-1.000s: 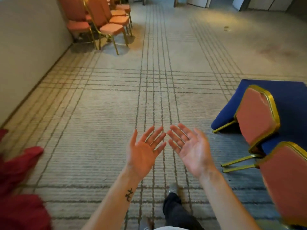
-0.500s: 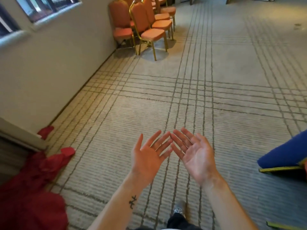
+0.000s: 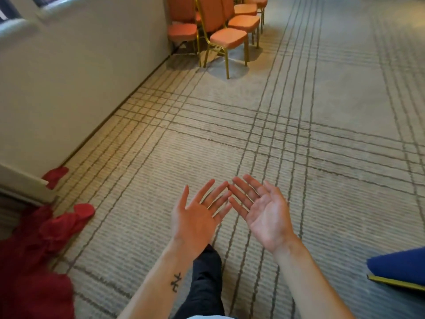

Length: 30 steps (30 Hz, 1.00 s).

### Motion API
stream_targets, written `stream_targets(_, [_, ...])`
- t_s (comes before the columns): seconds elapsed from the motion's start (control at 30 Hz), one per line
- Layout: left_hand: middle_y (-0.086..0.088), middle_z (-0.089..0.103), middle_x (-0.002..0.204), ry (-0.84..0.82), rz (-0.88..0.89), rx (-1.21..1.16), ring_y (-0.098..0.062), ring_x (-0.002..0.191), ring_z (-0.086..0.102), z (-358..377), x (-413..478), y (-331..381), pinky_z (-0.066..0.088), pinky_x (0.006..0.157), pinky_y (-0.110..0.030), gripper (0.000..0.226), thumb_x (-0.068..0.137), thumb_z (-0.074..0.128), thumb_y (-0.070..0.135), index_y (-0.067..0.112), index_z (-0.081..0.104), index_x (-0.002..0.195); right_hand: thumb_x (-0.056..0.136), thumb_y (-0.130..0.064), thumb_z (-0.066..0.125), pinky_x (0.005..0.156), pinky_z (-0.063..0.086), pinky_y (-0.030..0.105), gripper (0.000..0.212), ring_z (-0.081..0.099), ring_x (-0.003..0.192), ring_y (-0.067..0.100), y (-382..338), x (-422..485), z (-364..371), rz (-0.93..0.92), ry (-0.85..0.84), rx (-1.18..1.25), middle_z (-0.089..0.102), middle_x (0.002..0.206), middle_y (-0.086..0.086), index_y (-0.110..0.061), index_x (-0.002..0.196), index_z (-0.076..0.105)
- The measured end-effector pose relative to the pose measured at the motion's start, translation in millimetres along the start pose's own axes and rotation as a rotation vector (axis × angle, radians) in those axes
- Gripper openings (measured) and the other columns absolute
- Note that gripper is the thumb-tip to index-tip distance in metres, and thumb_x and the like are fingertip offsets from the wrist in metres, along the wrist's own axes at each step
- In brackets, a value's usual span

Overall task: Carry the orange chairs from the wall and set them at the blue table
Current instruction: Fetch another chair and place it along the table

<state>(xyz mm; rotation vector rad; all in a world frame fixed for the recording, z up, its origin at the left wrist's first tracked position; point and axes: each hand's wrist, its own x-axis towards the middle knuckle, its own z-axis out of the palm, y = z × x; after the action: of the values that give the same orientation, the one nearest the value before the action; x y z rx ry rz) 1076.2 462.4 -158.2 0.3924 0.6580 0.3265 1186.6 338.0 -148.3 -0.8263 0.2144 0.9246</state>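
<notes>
The orange padded chairs with gold metal frames (image 3: pixel 228 38) stand clustered against the cream wall (image 3: pixel 80 72), well ahead of both hands. The left hand (image 3: pixel 195 219) and right hand (image 3: pixel 268 215) hover palm-up with fingers spread straight, fingertips almost meeting, holding nothing. The blue-draped table (image 3: pixel 400 264) shows only a corner at lower right. Compared with half a second earlier, the chairs sit closer and the hands keep their pose.
</notes>
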Motion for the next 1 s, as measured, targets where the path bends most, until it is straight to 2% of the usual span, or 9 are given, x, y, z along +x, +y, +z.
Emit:
stream_targets(0.27, [-0.023, 0.062, 0.139, -0.036, -0.038, -0.015, -0.039, 0.135, 0.055, 45, 142, 88, 0.034, 0.12, -0.054, 0.065, 0.104, 0.036, 0.054, 0.006, 0.052, 0.144, 0.106, -0.035, 0.038, 0.107, 0.046, 0.048, 0.049, 0.062, 0.128, 0.033, -58, 137, 75, -0.032, 0.034, -0.072, 0.065, 0.136, 0.019, -0.004, 0.142, 0.052])
stream_targets(0.4, [-0.021, 0.062, 0.139, -0.099, -0.028, 0.024, -0.04, 0.14, 0.049, 81, 208, 140, 0.031, 0.121, -0.053, 0.063, 0.104, 0.037, 0.052, 0.007, 0.052, 0.145, 0.105, -0.034, 0.039, 0.105, 0.047, 0.047, 0.049, 0.061, 0.127, 0.034, -86, 201, 118, -0.076, 0.024, -0.023, 0.063, 0.138, 0.02, -0.005, 0.142, 0.052])
stream_targets(0.47, [-0.021, 0.062, 0.14, -0.119, -0.024, 0.05, -0.039, 0.141, 0.047, 98, 235, 160, 0.035, 0.117, -0.05, 0.063, 0.104, 0.037, 0.052, 0.007, 0.052, 0.145, 0.104, -0.034, 0.041, 0.107, 0.045, 0.048, 0.05, 0.06, 0.129, 0.035, -96, 224, 134, -0.1, 0.007, 0.027, 0.062, 0.139, 0.02, -0.006, 0.144, 0.05])
stream_targets(0.6, [-0.021, 0.062, 0.14, -0.158, -0.033, 0.087, -0.038, 0.13, 0.053, 126, 288, 187, 0.038, 0.109, -0.05, 0.065, 0.104, 0.037, 0.054, 0.007, 0.05, 0.147, 0.104, -0.033, 0.04, 0.112, 0.041, 0.051, 0.05, 0.056, 0.133, 0.036, -122, 273, 148, -0.109, -0.004, 0.084, 0.061, 0.141, 0.02, -0.006, 0.146, 0.049])
stream_targets(0.7, [-0.022, 0.061, 0.14, -0.148, -0.039, 0.099, -0.039, 0.131, 0.053, 141, 332, 200, 0.035, 0.115, -0.053, 0.064, 0.104, 0.037, 0.054, 0.007, 0.052, 0.145, 0.104, -0.034, 0.041, 0.111, 0.042, 0.051, 0.051, 0.057, 0.132, 0.036, -146, 322, 149, -0.118, -0.001, 0.063, 0.06, 0.142, 0.019, -0.006, 0.146, 0.05])
stream_targets(0.83, [-0.021, 0.063, 0.138, -0.091, -0.024, 0.126, -0.038, 0.13, 0.054, 165, 398, 217, 0.038, 0.114, -0.052, 0.064, 0.104, 0.038, 0.053, 0.007, 0.054, 0.143, 0.103, -0.034, 0.041, 0.112, 0.041, 0.051, 0.051, 0.057, 0.132, 0.036, -177, 394, 158, -0.075, -0.001, 0.038, 0.061, 0.141, 0.019, -0.006, 0.145, 0.051])
stream_targets(1.0, [-0.023, 0.063, 0.138, -0.043, 0.049, 0.107, -0.039, 0.128, 0.054, 209, 478, 256, 0.032, 0.12, -0.055, 0.063, 0.104, 0.038, 0.052, 0.005, 0.054, 0.143, 0.104, -0.034, 0.04, 0.115, 0.039, 0.052, 0.052, 0.057, 0.133, 0.036, -225, 493, 189, -0.014, -0.051, 0.045, 0.062, 0.139, 0.02, -0.004, 0.145, 0.05])
